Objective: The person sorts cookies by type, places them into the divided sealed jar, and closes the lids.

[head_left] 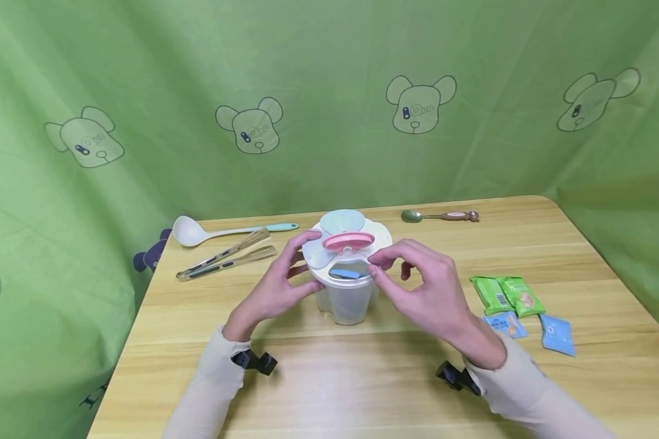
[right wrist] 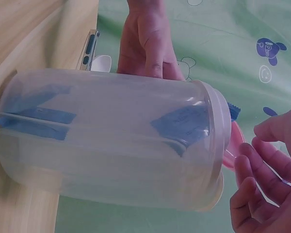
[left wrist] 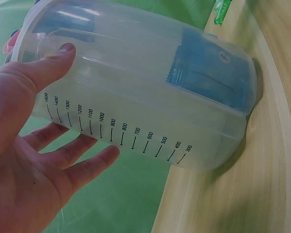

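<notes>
Container with raised pink cap, steadied by two bare hands above a wooden table (head_left: 362, 378). The translucent container (head_left: 349, 305) stands upright near the middle of the table; its wall bears a printed scale, visible in the left wrist view. On top sits a white lid (head_left: 383, 235) carrying a pale blue disc (head_left: 342, 219) at the rear and, in front of this, the pink cap (head_left: 348, 242), tilted up behind an oval opening. A blue packet (head_left: 345, 274) is lodged in the opening, its end projecting above the lid and its body hanging inside the container; further blue packets (left wrist: 213, 73) lie at the container's bottom. The left hand (head_left: 280, 289) grips the container's left side near the top, fingers spread, the thumb against the wall. The right hand (head_left: 428, 286) is at the right front of the lid, beside the opening, fingers bent and the thumb tip near the index tip; whether they pinch the lid's edge cannot be told. Left rear: a ladle (head_left: 188, 231) with a pale blue handle end, and, just in front, tongs (head_left: 227, 263) with their arms apart. Right rear: a spoon (head_left: 456, 216) with a brown handle. Right: two green packets (head_left: 492, 294) side by side, with two blue sachets (head_left: 558, 335) just in front. Background: a green curtain (head_left: 329, 73) printed with animal heads.
</notes>
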A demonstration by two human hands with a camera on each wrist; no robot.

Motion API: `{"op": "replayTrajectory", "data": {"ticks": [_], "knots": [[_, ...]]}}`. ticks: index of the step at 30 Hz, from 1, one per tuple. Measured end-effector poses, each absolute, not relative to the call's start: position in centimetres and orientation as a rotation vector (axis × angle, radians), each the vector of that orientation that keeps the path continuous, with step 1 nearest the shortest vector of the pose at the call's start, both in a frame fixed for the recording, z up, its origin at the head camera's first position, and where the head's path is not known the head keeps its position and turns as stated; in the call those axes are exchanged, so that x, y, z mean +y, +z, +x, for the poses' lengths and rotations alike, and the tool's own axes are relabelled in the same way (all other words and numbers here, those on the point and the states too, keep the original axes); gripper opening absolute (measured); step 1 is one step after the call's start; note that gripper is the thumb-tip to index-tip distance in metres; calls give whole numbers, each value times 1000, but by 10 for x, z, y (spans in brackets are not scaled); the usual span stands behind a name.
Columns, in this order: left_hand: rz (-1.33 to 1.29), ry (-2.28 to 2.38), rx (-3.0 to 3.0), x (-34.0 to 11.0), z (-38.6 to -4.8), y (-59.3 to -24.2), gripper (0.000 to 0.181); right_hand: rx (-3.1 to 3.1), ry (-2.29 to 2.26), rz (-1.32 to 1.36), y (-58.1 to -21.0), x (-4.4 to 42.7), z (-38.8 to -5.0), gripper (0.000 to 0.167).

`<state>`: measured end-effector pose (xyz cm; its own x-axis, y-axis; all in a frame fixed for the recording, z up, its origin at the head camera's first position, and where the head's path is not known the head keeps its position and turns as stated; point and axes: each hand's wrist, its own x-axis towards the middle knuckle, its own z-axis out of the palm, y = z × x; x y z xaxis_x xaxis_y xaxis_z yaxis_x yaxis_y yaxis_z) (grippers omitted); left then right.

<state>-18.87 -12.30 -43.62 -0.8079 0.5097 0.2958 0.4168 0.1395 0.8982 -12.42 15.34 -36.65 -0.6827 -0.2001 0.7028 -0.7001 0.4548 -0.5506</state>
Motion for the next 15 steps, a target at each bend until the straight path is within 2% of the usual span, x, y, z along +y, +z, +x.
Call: {"op": "replayTrajectory", "data": {"ticks": [6,12,15], "knots": [[934,1771,2316,-124,-189,-435,94,-2157,1173,765,-368,155,-124,23],[936,1769,2321,-124,-188,-435,95,-2158,1118,900,-369,151,-125,35],[938,1766,2321,-123,-188,-436,94,-2185,1036,927,-370,147,-125,35]]}}
